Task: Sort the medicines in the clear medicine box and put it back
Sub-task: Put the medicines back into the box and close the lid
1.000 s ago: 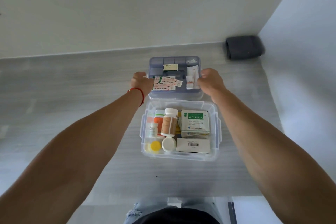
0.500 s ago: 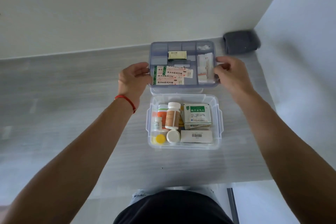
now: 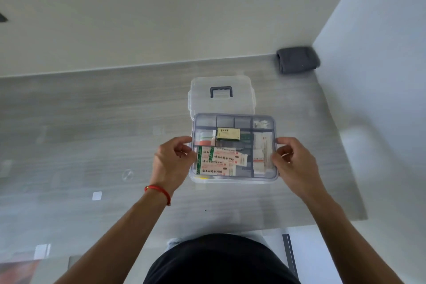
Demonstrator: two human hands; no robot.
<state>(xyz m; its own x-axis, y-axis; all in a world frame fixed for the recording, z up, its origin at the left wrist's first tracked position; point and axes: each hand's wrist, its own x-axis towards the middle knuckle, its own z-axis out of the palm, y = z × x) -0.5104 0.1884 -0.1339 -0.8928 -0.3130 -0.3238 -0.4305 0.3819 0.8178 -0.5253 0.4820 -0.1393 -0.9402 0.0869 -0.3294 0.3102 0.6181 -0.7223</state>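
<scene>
The fingers (image 3: 184, 145) of the left hand (image 3: 171, 163) were clamped on the left rim of the grey translucent divided insert tray (image 3: 234, 116), and those of the right hand (image 3: 294, 165) pinched its right rim. The tray sat over the mouth of the clear plastic medicine box (image 3: 232, 180), whose near wall showed just beneath it on the pale grey wood-grain table (image 3: 92, 122).

Judged from here, the tray could seat crooked if one side were let go first, and a tilt might slide the loose white-and-red sachets (image 3: 221, 161) out of their compartment. A tall bottle below could also hold the tray proud, so the lid would not latch.

Counted: one tray, one box, one clear lid with a dark handle (image 3: 221, 92) lying just behind, one small cream carton (image 3: 228, 134), about four sachets, some white packets (image 3: 261, 154) too blurred to count, one dark grey rolled cloth (image 3: 297, 60) well apart in the corner.
</scene>
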